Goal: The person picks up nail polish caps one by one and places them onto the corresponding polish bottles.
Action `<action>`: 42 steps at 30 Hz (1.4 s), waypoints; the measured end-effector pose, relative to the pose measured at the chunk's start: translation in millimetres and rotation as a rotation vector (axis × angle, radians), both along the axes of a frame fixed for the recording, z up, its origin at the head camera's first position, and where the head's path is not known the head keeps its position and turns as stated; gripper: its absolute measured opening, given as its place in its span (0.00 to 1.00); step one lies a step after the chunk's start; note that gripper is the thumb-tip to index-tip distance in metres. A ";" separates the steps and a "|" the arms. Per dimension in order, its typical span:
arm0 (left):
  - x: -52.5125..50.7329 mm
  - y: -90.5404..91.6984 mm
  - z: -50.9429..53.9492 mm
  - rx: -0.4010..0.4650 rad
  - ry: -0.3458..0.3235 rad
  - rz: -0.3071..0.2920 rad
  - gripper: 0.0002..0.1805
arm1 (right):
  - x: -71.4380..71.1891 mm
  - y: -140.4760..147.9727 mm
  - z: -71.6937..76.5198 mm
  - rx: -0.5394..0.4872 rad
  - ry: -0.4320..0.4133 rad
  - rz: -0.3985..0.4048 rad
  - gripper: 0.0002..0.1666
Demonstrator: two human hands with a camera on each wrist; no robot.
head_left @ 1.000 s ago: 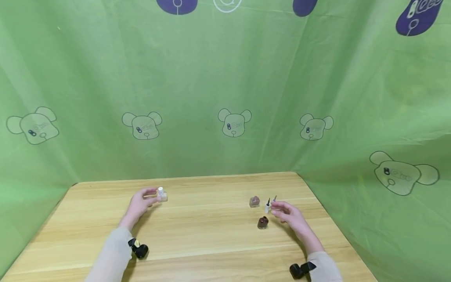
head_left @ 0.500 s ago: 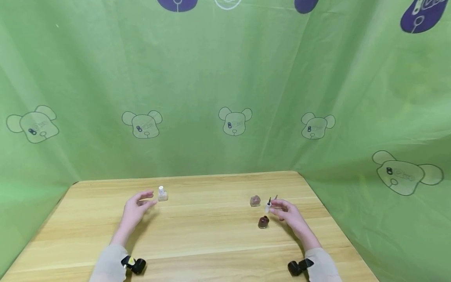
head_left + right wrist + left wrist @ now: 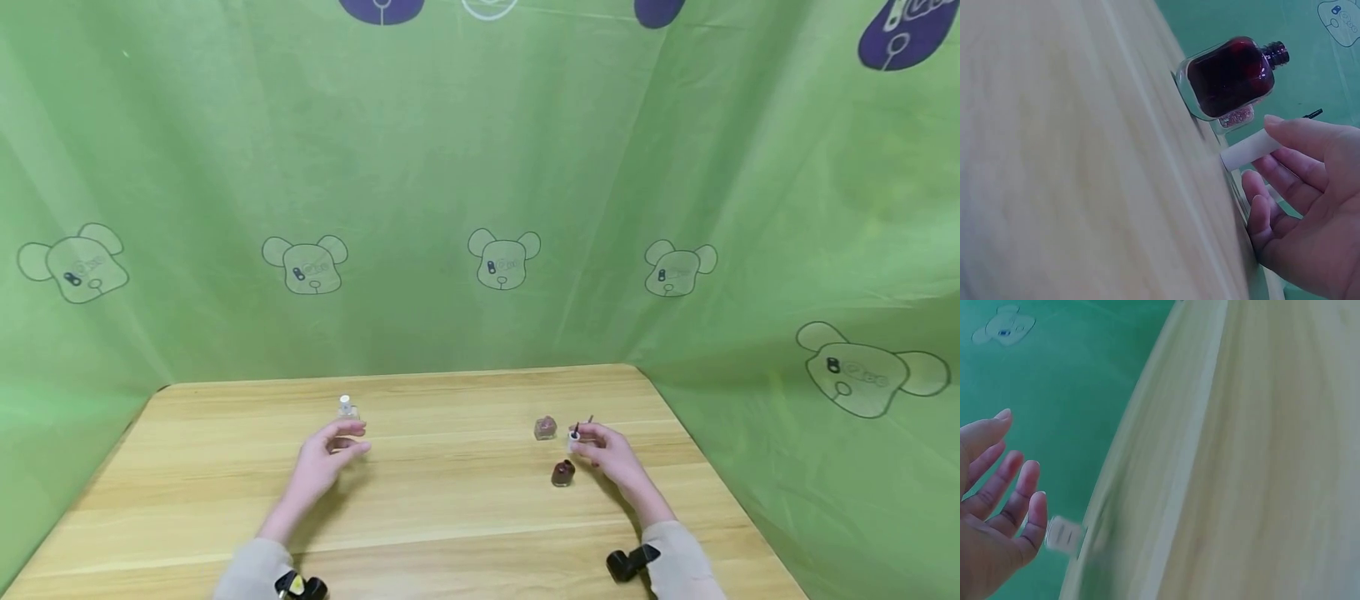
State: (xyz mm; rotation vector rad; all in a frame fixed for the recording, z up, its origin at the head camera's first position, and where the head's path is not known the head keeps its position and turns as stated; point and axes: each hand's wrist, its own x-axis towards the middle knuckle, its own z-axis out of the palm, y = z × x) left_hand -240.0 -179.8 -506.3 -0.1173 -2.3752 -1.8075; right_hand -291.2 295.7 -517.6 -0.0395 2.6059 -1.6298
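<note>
My left hand [image 3: 330, 458] is relaxed and holds nothing, just in front of a clear nail polish bottle [image 3: 346, 410] with a white cap. The hand partly hides that bottle in the head view. My right hand [image 3: 611, 458] pinches a white nail polish cap [image 3: 1250, 150] between thumb and fingers, its dark brush pointing up. Whether the cap's flat end touches the table, I cannot tell. Left of this hand stands an uncapped dark red nail polish bottle [image 3: 563, 474]. Farther back is an uncapped pinkish nail polish bottle [image 3: 545, 428]. A second brush [image 3: 590, 419] shows behind the right fingers, its cap mostly hidden.
The wooden table [image 3: 450, 500] ends at a green printed curtain [image 3: 405, 317], which rises behind it and along both sides. A small black camera sits on each wrist.
My left hand has drawn away from the clear bottle, then come rightward in front of it. My right hand stays by the white cap and has closed farther over it.
</note>
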 end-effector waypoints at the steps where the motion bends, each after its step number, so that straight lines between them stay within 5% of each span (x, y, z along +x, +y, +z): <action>1: 0.7 3.4 0.5 0.000 0.000 -0.011 0.22 | 0.2 -0.5 0.0 -0.004 -0.002 -0.007 0.29; 24: -2.5 74.5 12.0 0.036 0.011 -0.142 0.19 | 2.6 3.3 -0.1 -0.010 -0.023 -0.050 0.26; 42: -13.6 126.6 -13.1 0.008 0.037 -0.300 0.18 | 23.5 25.4 4.6 0.016 -0.020 -0.070 0.26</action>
